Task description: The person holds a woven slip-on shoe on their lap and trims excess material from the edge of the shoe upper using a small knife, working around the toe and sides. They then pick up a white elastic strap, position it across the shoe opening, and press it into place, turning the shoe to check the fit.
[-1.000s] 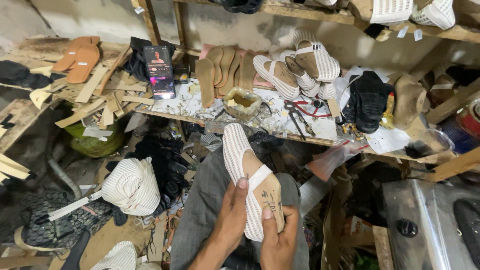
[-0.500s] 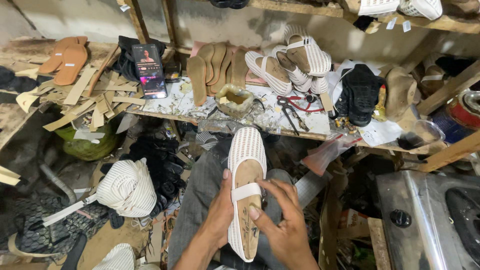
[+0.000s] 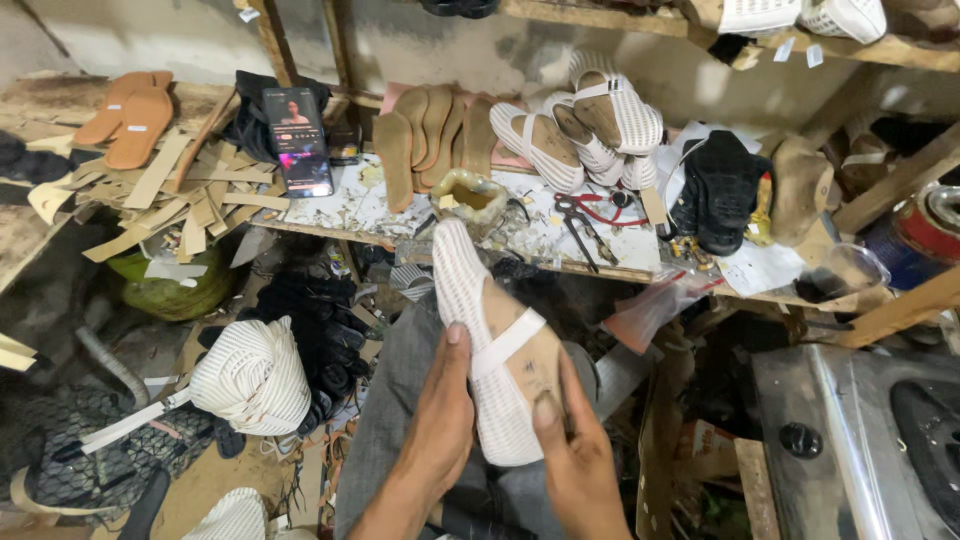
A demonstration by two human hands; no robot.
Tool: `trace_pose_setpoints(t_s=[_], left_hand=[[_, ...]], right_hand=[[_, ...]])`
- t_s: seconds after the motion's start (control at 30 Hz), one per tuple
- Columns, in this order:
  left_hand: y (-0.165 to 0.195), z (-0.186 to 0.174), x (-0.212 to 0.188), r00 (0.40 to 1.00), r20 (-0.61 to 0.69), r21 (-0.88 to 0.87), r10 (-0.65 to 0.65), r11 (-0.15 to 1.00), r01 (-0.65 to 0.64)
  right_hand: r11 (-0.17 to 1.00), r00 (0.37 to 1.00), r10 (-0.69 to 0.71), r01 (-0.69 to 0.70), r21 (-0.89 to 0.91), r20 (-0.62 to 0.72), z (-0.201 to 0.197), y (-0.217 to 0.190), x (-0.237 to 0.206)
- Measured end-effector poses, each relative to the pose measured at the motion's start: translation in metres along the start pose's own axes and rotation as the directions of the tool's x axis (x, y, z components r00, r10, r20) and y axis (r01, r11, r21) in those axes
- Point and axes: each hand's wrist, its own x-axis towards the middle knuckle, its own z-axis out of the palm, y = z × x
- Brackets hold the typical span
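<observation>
Both hands hold one white shoe (image 3: 487, 340) above the person's lap, over grey trousers (image 3: 400, 420). The left hand (image 3: 440, 425) grasps it from the left side, the thumb lying up along the edge of the shoe and the fingers hidden behind it. The right hand (image 3: 580, 465) grasps the heel end from below and from the right, and its thumb presses on the tan insole (image 3: 530, 355).

The shoe is a flat slip-on one made of white textile with a fine ribbed or mesh pattern. Its closed, rounded toe points away from the hands, toward the workbench (image 3: 360, 205). The inside is lined with a tan insole that carries a small dark print. A narrow white strap (image 3: 505, 343) crosses the opening diagonally, just above the right thumb. The shoe is tilted, so the opening faces the camera.

Beyond the toe of the shoe, on the bench, stand a small dirty pot (image 3: 468, 195), pliers with red handles (image 3: 590, 212) and a smartphone (image 3: 297, 140) leaning upright. More white shoes of the same kind (image 3: 590, 125) are piled farther right of it. To the left of the left hand, lower down, lies a roll of the same white ribbed material (image 3: 250, 375).
</observation>
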Motion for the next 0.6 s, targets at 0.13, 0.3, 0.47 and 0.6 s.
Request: trace_pose_setpoints(t_s=[0.13, 0.3, 0.47, 0.6], left_hand=[[0.012, 0.0, -0.004, 0.995, 0.046, 0.04, 0.091, 0.995, -0.093], [0.024, -0.009, -0.008, 0.998, 0.046, -0.262, -0.049, 0.963, 0.059], [0.012, -0.031, -0.017, 0.931, 0.303, -0.268, -0.205, 0.919, 0.289], [-0.028, -0.033, -0.03, 0.829, 0.383, -0.155, -0.408, 0.856, 0.492]], right_hand=[[0.867, 0.987, 0.103, -0.15, 0.474, 0.125, -0.012, 0.01, 0.009], [0.78, 0.95, 0.175, -0.294, 0.552, 0.259, -0.049, 0.005, 0.028], [0.919, 0.997, 0.071, -0.059, 0.391, -0.017, -0.066, -0.019, 0.055], [0.993, 1.0, -0.004, 0.007, 0.12, -0.029, -0.057, -0.028, 0.063]])
